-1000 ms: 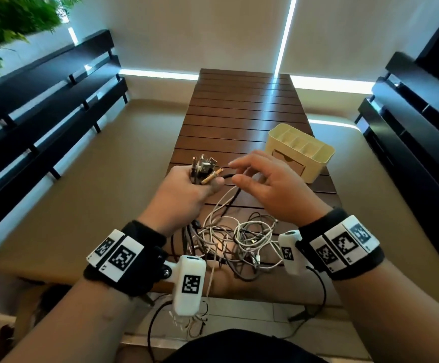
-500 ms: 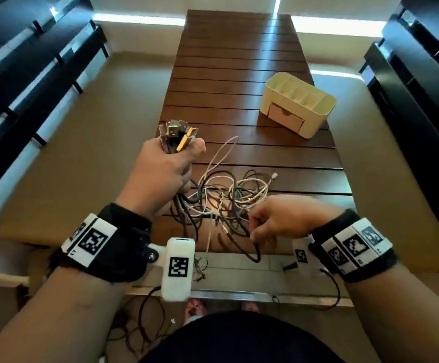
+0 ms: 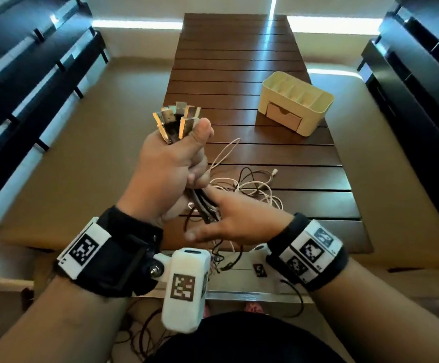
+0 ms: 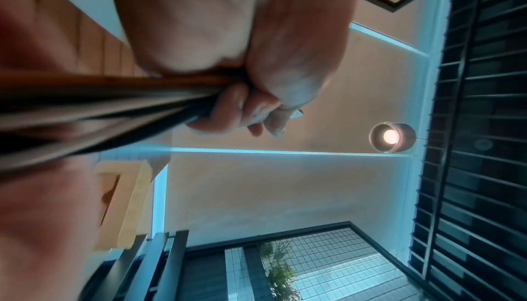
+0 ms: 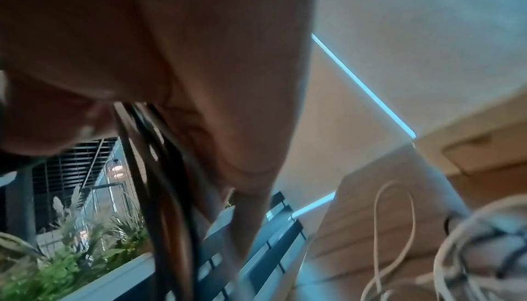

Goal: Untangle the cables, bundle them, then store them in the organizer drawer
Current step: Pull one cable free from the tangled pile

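The left hand is clenched round a bunch of cables, plugs fanning above the fist, held up left of the organizer and nearer the person. The right hand, just under that fist, has straight fingers, with the strands passing between thumb and forefinger. The loose tangle lies on the table on the organizer's near side; its drawer is closed.

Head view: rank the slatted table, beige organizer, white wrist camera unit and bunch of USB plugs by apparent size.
1. slatted table
2-3. beige organizer and white wrist camera unit: about alike; the unit is nearer the lens, so unranked
4. bunch of USB plugs
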`<state>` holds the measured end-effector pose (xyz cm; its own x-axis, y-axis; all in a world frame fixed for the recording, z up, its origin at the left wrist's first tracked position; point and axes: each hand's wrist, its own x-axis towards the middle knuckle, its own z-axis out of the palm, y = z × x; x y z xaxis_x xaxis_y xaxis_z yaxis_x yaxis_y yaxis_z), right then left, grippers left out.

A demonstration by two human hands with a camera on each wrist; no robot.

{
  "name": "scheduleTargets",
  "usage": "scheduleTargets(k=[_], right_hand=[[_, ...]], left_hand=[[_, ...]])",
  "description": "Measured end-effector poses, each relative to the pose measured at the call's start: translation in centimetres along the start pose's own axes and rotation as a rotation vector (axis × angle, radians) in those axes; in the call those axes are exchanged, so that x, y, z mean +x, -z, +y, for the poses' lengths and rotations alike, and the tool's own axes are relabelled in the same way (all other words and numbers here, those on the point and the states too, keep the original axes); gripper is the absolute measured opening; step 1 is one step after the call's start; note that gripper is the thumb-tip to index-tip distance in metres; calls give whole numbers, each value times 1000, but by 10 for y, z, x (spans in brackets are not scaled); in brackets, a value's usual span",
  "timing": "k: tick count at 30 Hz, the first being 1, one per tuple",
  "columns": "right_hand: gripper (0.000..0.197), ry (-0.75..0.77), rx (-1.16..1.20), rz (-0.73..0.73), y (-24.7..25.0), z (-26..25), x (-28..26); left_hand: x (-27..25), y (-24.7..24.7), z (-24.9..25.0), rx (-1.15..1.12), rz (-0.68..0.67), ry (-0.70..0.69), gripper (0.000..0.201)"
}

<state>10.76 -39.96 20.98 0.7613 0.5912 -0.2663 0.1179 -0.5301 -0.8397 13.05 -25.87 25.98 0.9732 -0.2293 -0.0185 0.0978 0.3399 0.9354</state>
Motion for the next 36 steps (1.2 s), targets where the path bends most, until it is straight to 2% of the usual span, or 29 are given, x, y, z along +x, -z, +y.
scheduleTargets(k=[1,2,6,8,10,12,14,15,16,18,20,22,25,27,29,31,33,34,36], right_hand=[[37,1,48,-36,-5,-2,3],[25,-15,99,-72,-8,-2,4],[32,-121,268,-219,-7,4,2],[29,-125,224,-209,-1,15,3],[31,-103,55,-109,4,30,3],[36,-133,-20,62,11,55,1],[34,-225,-55,276,17,82,-2],[34,-296,-85,335,19,95,-4],[34,-377,-102,322,21,107,-5],[33,-488,-80,173,17,125,-4],[27,-509,-113,82,11,136,-1],[25,-496,-162,80,7,141,6],[36,-454,-69,115,5,146,16],[35,-395,18,183,7,149,19],[22,-294,86,297,13,146,18],[8,-151,128,531,23,141,14],[5,-8,141,846,34,135,7],[6,39,138,954,38,136,6],[13,59,119,1014,41,141,6]], left_hand=[[0,1,3,7,5,-10,21],[0,4,4,25,14,-17,24],[-2,17,-2,53,70,-5,31],[-4,21,-9,54,74,8,32],[-5,27,-17,84,71,25,31],[-5,34,-28,130,76,63,26],[-7,41,-40,166,94,108,25],[-8,44,-45,175,105,128,26],[-9,46,-50,177,114,143,27],[-10,49,-56,166,120,162,28],[-10,49,-58,163,115,167,27],[-9,48,-58,171,110,163,27],[-7,50,-58,182,111,157,28],[-7,53,-58,179,119,153,29],[-6,58,-58,170,131,148,30],[-5,63,-58,171,142,148,30],[-3,65,-58,164,155,148,29],[-3,66,-59,158,160,148,29],[1,66,-60,153,169,156,30]])
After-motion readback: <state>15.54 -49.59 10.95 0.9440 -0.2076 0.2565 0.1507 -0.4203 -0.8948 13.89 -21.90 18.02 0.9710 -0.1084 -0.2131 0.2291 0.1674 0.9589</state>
